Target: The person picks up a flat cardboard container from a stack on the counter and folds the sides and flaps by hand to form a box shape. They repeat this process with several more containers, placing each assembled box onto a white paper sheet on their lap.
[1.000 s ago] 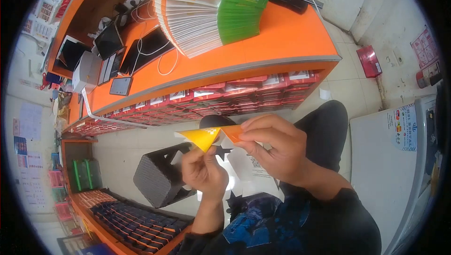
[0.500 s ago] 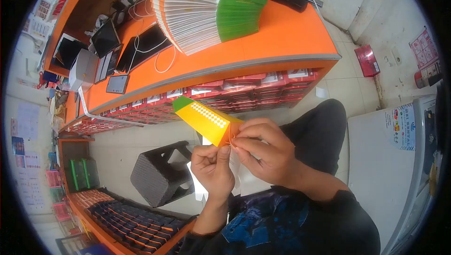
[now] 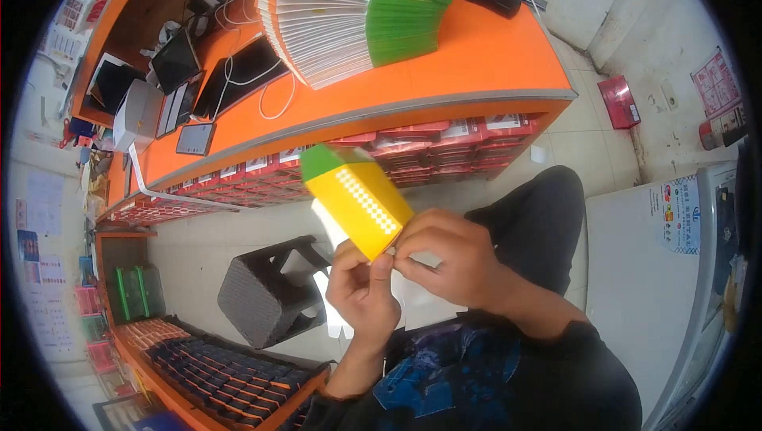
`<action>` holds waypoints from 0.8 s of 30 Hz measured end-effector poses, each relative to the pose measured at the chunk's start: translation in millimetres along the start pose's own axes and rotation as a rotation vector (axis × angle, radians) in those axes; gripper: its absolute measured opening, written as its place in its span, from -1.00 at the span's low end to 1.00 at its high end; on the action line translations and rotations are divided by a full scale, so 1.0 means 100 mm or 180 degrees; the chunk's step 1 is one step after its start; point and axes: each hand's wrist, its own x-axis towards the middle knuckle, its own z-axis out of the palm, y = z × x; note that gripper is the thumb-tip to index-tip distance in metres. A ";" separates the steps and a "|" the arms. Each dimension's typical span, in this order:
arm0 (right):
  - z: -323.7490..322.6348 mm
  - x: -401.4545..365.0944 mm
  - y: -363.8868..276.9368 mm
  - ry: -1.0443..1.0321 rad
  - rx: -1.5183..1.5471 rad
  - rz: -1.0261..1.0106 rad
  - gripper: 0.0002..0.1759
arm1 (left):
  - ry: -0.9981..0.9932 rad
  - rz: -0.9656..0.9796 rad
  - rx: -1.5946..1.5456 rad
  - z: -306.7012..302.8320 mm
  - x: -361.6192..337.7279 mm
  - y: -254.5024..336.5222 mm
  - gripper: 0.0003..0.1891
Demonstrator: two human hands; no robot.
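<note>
- The person's dark trousers [image 3: 532,225] and patterned blue top [image 3: 452,375] fill the bottom of the view. The lap under the wrists is mostly hidden, and only scraps of white sheet [image 3: 333,304] show there.
- The left hand [image 3: 361,292] is curled closed, thumb up, pinching the near corner of a yellow carton [image 3: 355,197] from below.
- The right hand [image 3: 444,260] is bent over the same corner from the right, its fingertips pressed to the carton's edge. Its palm cannot be seen.
- The two hands cover the carton's near end, so how that end is folded cannot be made out.
- The carton rises up and to the left from the hands, tilted. It shows a strip of white dots along one face and has a green far end.
- A black stool [image 3: 266,292] stands on the tiled floor just left of the hands.
- Rows of red boxes [image 3: 444,149] sit under the orange counter [image 3: 476,66], some hidden behind the carton.
- A fanned stack of flat cartons [image 3: 333,26] lies on the counter, cut off at the top edge.
</note>
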 end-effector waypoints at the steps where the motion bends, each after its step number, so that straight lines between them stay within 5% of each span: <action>1: -0.07 0.06 0.00 -0.0068 0.0302 0.0206 -0.65 | 0.0123 0.0341 0.0501 -0.03 0.02 -0.01 -0.85; 2: -0.14 0.11 0.02 -0.0141 0.0606 0.0412 -0.62 | 0.0126 0.0346 0.0499 -0.07 0.06 0.01 -0.85; 4: -0.15 0.13 0.06 0.0028 0.0682 0.0241 -0.54 | -0.0995 0.1747 0.2414 -0.16 0.15 0.08 -0.75; 6: -0.10 0.19 -0.04 0.0386 0.1132 0.0922 -0.52 | -0.1321 0.1794 0.2677 -0.19 0.12 0.01 -0.71; 10: -0.05 -0.03 0.20 -0.0205 -0.0016 0.0480 -0.49 | -0.1472 0.1563 0.3066 -0.26 0.13 -0.20 -0.67; 12: -0.01 -0.05 0.22 -0.0073 -0.0398 -0.0017 -0.44 | -0.0322 -0.0037 0.0894 -0.30 0.13 -0.37 -0.51; 14: -0.07 -0.05 0.13 -0.0637 -0.0627 -0.0442 -0.47 | -0.0065 -0.0587 0.0352 -0.39 0.21 -0.38 -0.35; 16: -0.01 -0.09 0.11 -0.0564 -0.0803 -0.0725 -0.53 | 0.0009 -0.1964 -0.1465 -0.42 0.34 -0.25 -0.36; 21: 0.01 -0.16 0.14 -0.0605 -0.0980 -0.0926 -0.66 | -0.0386 -0.2051 -0.1246 -0.30 0.33 -0.17 -0.51; 24: -0.01 -0.18 0.19 -0.0388 -0.1360 -0.0982 -0.69 | 0.0058 -0.2000 -0.1452 -0.12 0.23 -0.06 -0.63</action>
